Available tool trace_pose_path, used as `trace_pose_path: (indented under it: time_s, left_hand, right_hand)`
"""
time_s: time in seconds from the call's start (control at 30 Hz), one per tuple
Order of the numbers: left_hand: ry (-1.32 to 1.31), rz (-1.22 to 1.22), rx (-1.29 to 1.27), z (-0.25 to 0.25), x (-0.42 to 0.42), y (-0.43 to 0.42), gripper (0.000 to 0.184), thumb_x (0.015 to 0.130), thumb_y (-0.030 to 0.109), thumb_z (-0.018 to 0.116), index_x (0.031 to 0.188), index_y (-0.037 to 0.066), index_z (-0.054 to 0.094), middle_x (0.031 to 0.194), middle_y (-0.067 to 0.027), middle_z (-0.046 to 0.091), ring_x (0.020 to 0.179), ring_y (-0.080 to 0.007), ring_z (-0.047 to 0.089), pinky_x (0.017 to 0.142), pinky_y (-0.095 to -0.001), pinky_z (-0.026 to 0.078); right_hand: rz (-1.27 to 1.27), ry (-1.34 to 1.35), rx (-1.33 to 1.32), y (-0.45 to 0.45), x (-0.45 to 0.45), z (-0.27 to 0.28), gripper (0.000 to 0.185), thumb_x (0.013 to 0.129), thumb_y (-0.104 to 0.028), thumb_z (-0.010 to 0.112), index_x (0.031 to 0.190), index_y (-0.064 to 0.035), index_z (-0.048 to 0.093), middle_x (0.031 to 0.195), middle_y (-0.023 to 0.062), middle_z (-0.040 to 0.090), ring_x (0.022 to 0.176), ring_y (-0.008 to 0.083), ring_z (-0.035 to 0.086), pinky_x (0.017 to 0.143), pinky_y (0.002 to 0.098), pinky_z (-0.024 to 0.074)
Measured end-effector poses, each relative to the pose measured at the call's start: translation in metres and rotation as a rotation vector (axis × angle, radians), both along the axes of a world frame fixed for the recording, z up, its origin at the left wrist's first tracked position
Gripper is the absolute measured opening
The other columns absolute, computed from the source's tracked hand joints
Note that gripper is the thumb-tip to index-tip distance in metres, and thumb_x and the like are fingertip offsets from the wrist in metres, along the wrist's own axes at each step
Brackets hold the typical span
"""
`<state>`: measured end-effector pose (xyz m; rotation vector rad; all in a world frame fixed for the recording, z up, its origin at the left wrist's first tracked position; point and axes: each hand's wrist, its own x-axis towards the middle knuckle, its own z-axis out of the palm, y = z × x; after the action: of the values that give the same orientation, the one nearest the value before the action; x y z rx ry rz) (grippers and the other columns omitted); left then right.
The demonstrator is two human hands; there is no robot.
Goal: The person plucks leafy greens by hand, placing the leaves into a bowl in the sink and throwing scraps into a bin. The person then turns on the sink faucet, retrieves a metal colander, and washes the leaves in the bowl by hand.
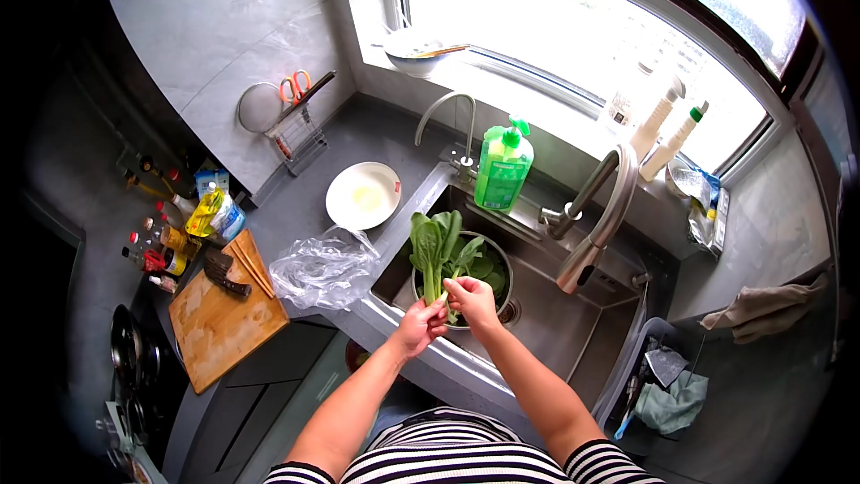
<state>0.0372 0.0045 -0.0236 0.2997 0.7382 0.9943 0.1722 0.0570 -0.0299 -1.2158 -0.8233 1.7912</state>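
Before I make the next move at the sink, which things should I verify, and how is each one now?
1. Leafy greens held: ok, left hand around the stems, right hand at them too.
2. Metal bowl inside the sink: ok.
3. Pull-down faucet aimed into the bowl: not ok, its head hangs to the right.
4. Green soap bottle upright: ok, behind the sink basin.
5. Water in the bowl: cannot tell, leaves and hands hide the inside.

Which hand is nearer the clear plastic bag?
Left. The left hand is to the right of the plastic bag, lower in view; the right hand is farther right.
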Motion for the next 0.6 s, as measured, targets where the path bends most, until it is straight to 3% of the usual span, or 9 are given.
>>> trace_pose_path:
  time_s: [0.1,0.23,0.37,0.47,0.5,0.6]
  left_hand:
    - [0.084,0.139,-0.032,-0.016,0.006,0.003,0.012,0.096,0.021,0.048,0.088,0.012,0.047,0.069,0.0036,0.042,0.055,-0.0049,0.034,0.046,-0.0191,0.029]
    - [0.130,0.209,-0.079,-0.020,0.016,0.010,0.017,0.096,0.021,0.049,0.083,0.012,0.043,0.065,0.0033,0.040,0.049,-0.0051,0.032,0.043,-0.0196,0.028]
    - [0.225,0.279,-0.142,-0.025,0.023,0.017,0.015,0.096,0.020,0.048,0.086,0.011,0.042,0.067,0.0014,0.041,0.049,-0.0058,0.032,0.042,-0.0205,0.028]
    - [0.313,0.360,-0.219,-0.029,0.022,0.024,0.017,0.096,0.020,0.047,0.083,0.010,0.042,0.063,0.0021,0.040,0.045,-0.0060,0.032,0.039,-0.0213,0.028]
    - [0.287,0.353,-0.236,-0.035,0.018,0.026,0.017,0.096,0.020,0.047,0.083,0.010,0.042,0.063,0.0018,0.041,0.044,-0.0059,0.032,0.039,-0.0213,0.028]
    - [0.192,0.324,-0.261,-0.027,0.024,0.024,0.017,0.096,0.020,0.047,0.084,0.010,0.042,0.063,0.0017,0.041,0.045,-0.0058,0.033,0.039,-0.0206,0.029]
  right_hand:
    - [-0.105,-0.236,0.159,-0.004,-0.006,0.003,0.020,0.084,-0.019,0.066,0.082,0.0007,0.062,0.073,0.0023,0.062,0.060,0.0071,0.054,0.056,0.0213,0.0442]
    - [-0.210,-0.126,0.278,-0.011,-0.006,-0.003,0.017,0.085,-0.016,0.066,0.082,0.0004,0.062,0.073,0.0018,0.061,0.063,0.0069,0.054,0.059,0.0217,0.0442]
    - [-0.317,-0.051,0.346,-0.019,-0.010,-0.013,0.012,0.085,-0.012,0.066,0.082,-0.0008,0.062,0.073,0.0011,0.062,0.064,0.0068,0.054,0.061,0.0211,0.0433]
    - [-0.243,-0.122,0.382,-0.031,-0.009,-0.008,0.012,0.085,-0.012,0.066,0.084,-0.0005,0.062,0.075,0.0009,0.062,0.065,0.0067,0.054,0.061,0.0212,0.0429]
    - [-0.187,-0.118,0.356,-0.032,-0.005,-0.021,0.012,0.085,-0.013,0.066,0.087,-0.0007,0.063,0.076,0.0012,0.063,0.066,0.0071,0.055,0.060,0.0212,0.0438]
    - [-0.368,0.023,0.133,-0.025,-0.001,-0.036,0.013,0.086,-0.014,0.065,0.087,-0.0014,0.063,0.076,0.0020,0.063,0.066,0.0073,0.056,0.060,0.0205,0.0446]
